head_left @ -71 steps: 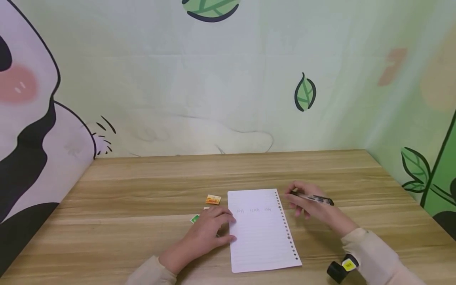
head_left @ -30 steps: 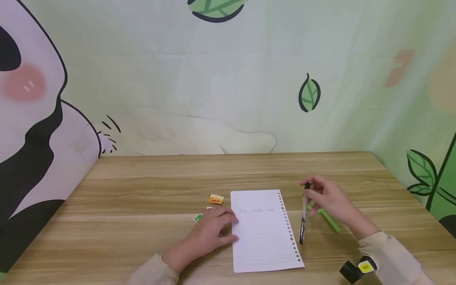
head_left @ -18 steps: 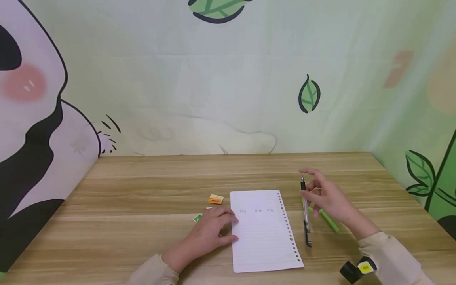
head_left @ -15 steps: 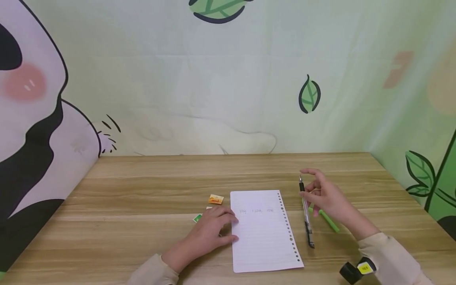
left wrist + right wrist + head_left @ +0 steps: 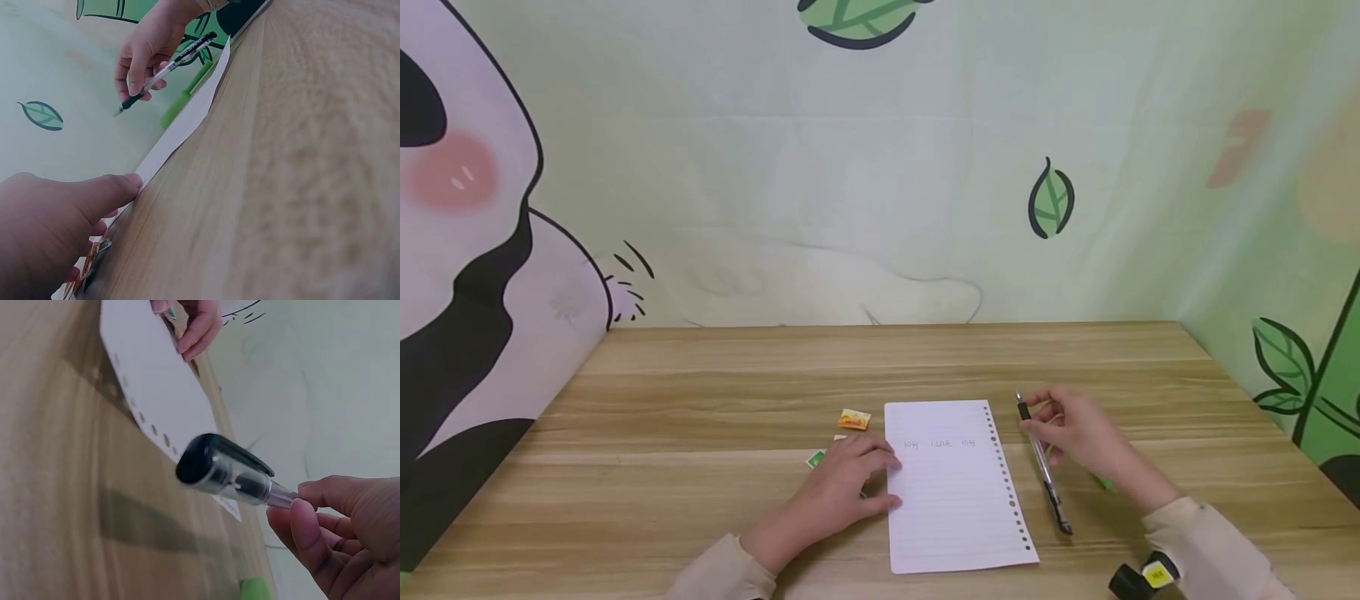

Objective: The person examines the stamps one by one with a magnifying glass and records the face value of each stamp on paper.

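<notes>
By the right hand [image 5: 1078,433], the pen [image 5: 1047,477] is pinched above the table [image 5: 700,383], beside the holed edge of the paper [image 5: 958,517]. Only the opposite edge is touched by the left hand [image 5: 838,479], fingers relaxed, so the paper might be skewed if brushed.

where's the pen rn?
In the head view, the pen is just right of the paper's punched edge, pinched in the right grip with its nib end toward the back wall.
</notes>
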`<state>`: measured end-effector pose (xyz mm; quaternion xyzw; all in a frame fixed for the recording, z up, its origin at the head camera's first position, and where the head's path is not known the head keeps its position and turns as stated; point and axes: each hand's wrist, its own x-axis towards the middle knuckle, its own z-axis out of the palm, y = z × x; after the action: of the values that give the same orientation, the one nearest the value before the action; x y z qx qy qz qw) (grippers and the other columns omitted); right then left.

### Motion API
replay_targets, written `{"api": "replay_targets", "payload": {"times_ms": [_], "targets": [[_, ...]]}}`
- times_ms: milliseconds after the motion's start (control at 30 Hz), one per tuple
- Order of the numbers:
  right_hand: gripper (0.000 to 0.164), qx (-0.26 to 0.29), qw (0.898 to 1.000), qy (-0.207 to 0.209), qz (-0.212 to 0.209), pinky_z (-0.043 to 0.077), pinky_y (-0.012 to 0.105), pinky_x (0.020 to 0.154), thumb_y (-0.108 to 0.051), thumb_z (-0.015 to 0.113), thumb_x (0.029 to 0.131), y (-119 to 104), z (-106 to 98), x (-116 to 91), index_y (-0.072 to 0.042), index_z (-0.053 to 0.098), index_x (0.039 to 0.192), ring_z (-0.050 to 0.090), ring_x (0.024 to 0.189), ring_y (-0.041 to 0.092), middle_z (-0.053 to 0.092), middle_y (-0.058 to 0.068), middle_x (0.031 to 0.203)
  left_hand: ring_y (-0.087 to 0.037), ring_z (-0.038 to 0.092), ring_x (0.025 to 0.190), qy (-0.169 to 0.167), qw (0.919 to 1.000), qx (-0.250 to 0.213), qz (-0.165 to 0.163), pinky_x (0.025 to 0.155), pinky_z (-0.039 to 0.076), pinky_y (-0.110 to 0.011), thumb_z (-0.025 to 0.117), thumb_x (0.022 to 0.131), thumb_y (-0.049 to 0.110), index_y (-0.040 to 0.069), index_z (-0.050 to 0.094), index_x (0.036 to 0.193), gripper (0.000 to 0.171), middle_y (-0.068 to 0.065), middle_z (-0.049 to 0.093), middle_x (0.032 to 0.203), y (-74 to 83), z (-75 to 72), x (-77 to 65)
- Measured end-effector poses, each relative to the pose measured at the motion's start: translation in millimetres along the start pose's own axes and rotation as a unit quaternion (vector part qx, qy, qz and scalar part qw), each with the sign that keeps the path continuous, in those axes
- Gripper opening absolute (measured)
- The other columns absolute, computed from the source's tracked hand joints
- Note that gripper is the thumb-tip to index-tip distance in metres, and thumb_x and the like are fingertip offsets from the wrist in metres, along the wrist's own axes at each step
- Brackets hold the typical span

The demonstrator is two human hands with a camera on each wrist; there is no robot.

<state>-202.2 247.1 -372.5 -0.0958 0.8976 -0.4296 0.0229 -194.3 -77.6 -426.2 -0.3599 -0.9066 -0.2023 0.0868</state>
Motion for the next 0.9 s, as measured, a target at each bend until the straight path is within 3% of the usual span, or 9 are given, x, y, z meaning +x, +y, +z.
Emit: {"api": "replay_targets", "payload": {"times_ms": [433,667,900], "targets": [[0.031,-0.043,0.999,-0.001,0.012,0.045,0.025,0.040,-0.004,0.065,0.087,9.7,20.1,0.3,0.006,0.052,0.114,0.053,0.044,0.013,0.059,0.005,0.067,-0.019,0.055,0.114,-0.009,1.0000,-0.001,-0.003,0.099,0.045,-0.041,0.075,0.081,0.039,0.016,0.068,0.108,0.036,0.000,0.063,0.118,-0.2,1.1,-0.3],[0.025,-0.050,0.998,-0.005,0.043,0.050,0.027,0.042,0.000,0.061,0.087,11.9,26.1,4.3,0.006,0.054,0.111,0.055,0.044,0.012,0.058,0.006,0.065,-0.019,0.056,0.112,-0.003,1.0000,0.001,-0.001,0.097,0.046,-0.040,0.075,0.080,0.038,0.016,0.069,0.106,0.035,0.000,0.064,0.116,0.0,0.7,1.4],[0.026,-0.057,0.997,-0.006,0.044,0.050,0.027,0.042,-0.001,0.062,0.087,11.4,28.7,6.1,0.006,0.054,0.110,0.055,0.044,0.012,0.058,0.006,0.064,-0.019,0.056,0.113,-0.003,1.0000,-0.002,-0.004,0.097,0.046,-0.040,0.075,0.080,0.038,0.016,0.069,0.106,0.034,0.000,0.064,0.116,-0.3,0.0,0.9]]}}
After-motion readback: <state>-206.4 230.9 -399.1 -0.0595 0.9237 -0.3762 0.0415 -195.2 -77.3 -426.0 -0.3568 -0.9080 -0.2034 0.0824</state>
